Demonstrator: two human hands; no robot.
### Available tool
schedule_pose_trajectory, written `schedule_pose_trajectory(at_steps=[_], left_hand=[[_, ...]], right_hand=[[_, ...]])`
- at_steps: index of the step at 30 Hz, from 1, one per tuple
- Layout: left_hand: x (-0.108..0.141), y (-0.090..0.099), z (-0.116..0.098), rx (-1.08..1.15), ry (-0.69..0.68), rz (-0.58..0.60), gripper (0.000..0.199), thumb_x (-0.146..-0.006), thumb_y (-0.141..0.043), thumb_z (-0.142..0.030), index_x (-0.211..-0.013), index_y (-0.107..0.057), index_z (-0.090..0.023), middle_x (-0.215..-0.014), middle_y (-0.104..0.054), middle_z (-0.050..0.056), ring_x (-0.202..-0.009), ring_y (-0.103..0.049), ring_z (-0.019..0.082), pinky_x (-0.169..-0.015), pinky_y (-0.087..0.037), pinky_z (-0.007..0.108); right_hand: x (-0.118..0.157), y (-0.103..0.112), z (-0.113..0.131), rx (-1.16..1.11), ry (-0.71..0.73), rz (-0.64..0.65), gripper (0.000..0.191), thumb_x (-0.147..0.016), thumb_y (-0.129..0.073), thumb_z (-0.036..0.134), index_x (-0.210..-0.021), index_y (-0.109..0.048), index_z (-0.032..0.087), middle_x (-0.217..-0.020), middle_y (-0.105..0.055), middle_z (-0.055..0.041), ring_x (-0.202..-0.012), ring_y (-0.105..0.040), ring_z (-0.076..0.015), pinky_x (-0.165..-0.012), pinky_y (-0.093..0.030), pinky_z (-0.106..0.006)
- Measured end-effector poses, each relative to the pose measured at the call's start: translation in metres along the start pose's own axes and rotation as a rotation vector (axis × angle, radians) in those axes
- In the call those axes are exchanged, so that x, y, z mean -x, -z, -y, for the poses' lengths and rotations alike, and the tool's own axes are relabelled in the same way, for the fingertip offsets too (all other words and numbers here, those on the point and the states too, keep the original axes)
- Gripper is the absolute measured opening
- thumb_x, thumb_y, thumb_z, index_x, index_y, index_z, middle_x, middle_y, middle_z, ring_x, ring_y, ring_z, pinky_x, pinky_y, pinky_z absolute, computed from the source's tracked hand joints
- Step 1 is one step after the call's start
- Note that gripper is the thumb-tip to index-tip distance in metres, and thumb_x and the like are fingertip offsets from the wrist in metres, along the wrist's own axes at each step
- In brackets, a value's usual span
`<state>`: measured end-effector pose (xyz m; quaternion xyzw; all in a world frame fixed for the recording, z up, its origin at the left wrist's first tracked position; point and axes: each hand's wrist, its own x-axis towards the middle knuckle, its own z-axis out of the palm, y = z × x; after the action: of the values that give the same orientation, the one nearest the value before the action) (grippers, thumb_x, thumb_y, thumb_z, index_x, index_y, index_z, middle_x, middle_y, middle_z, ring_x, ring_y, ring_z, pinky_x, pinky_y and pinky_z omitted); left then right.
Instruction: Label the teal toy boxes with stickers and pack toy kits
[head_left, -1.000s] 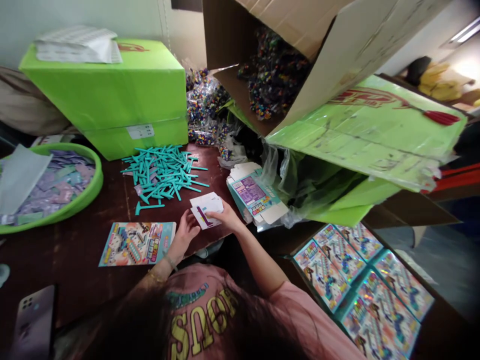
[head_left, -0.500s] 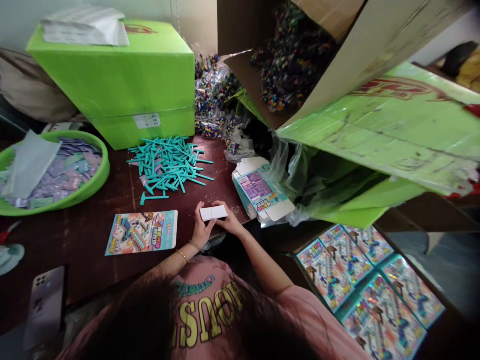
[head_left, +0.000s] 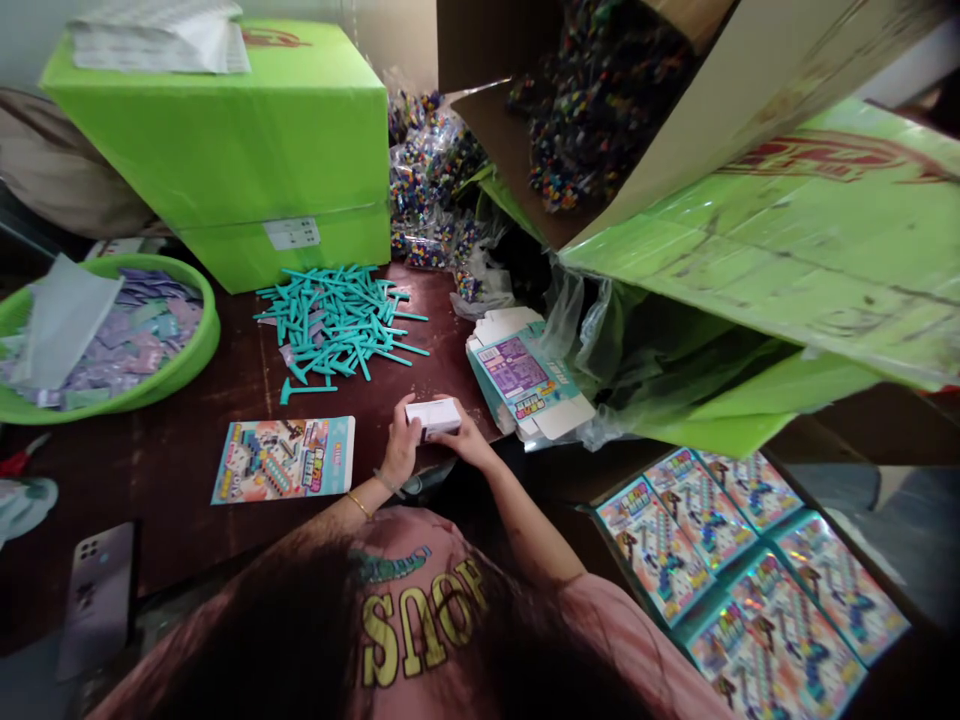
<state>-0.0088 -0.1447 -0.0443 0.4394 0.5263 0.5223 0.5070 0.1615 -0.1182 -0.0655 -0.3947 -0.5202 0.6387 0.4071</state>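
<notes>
Both my hands hold a small white folded carton point(head_left: 433, 416) just above the near edge of the dark wooden table point(head_left: 187, 550). My left hand point(head_left: 400, 452), with a gold bracelet at the wrist, grips its left end. The carton's right side rests in my right hand point(head_left: 466, 442). A printed flat box point(head_left: 283, 459) lies on the table to the left of my hands. A pile of teal plastic sticks point(head_left: 337, 320) is spread behind them. A stack of flat unfolded cartons point(head_left: 525, 380) sits just right of my hands.
A large green box point(head_left: 225, 150) stands at the back left, with a green basin point(head_left: 191, 360) of small packets beside it. Bags of coloured beads point(head_left: 427, 180) and a tipped open cardboard box point(head_left: 712, 90) are at the back. Finished printed boxes point(head_left: 750, 570) fill a carton lower right. A phone point(head_left: 97, 600) lies near left.
A second ago my right hand held the carton as a flat white sheet. Both hands have since folded it into a small closed block, and it sits slightly higher.
</notes>
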Motion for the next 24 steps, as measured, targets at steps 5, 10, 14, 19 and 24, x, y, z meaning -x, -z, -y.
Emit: schedule_pose_trajectory(at_steps=[5,10,14,19,24], left_hand=[[0.003,0.009,-0.022,0.19,0.291,0.162,0.057,-0.076,-0.079,-0.049,-0.121,-0.064,-0.019,-0.115,-0.071,0.009,-0.103,-0.066,0.028,-0.096,-0.049,0.039],[0.014,0.003,-0.015,0.46,0.494,0.102,0.06,-0.073,-0.081,-0.052,-0.117,-0.062,-0.017,-0.106,-0.073,0.009,-0.091,-0.069,0.024,-0.085,-0.054,0.037],[0.02,0.003,-0.008,0.522,0.49,0.066,0.068,-0.072,-0.085,-0.04,-0.129,-0.053,-0.022,-0.115,-0.07,0.006,-0.097,-0.069,0.022,-0.088,-0.055,0.036],[0.023,0.008,-0.001,0.577,0.517,0.059,0.072,-0.066,-0.087,-0.026,-0.128,-0.052,-0.023,-0.122,-0.068,0.006,-0.105,-0.067,0.023,-0.091,-0.055,0.037],[0.027,0.007,0.003,0.553,0.453,0.03,0.073,-0.068,-0.086,-0.03,-0.131,-0.051,-0.024,-0.125,-0.068,0.007,-0.113,-0.065,0.026,-0.1,-0.051,0.043]], right_hand=[[0.019,0.005,0.008,-0.279,-0.233,0.068,0.061,-0.069,-0.086,0.035,-0.124,-0.065,0.02,-0.115,-0.074,-0.006,-0.099,-0.07,-0.0228,-0.096,-0.053,-0.04],[0.03,0.0,0.011,-0.316,-0.322,0.089,0.058,-0.069,-0.086,0.032,-0.122,-0.067,0.019,-0.116,-0.075,-0.0067,-0.099,-0.071,-0.0226,-0.096,-0.054,-0.041],[0.031,-0.003,0.013,-0.336,-0.316,-0.046,0.083,-0.064,-0.089,0.026,-0.139,-0.055,0.025,-0.119,-0.073,-0.0032,-0.103,-0.07,-0.021,-0.097,-0.055,-0.039],[0.033,-0.002,0.014,-0.356,-0.342,-0.11,0.085,-0.06,-0.09,0.024,-0.138,-0.056,0.024,-0.121,-0.072,-0.0048,-0.104,-0.07,-0.0231,-0.095,-0.056,-0.038],[0.035,-0.002,0.013,-0.292,-0.285,-0.177,0.08,-0.059,-0.091,0.026,-0.132,-0.059,0.023,-0.116,-0.074,-0.0048,-0.103,-0.071,-0.0243,-0.095,-0.056,-0.041]])
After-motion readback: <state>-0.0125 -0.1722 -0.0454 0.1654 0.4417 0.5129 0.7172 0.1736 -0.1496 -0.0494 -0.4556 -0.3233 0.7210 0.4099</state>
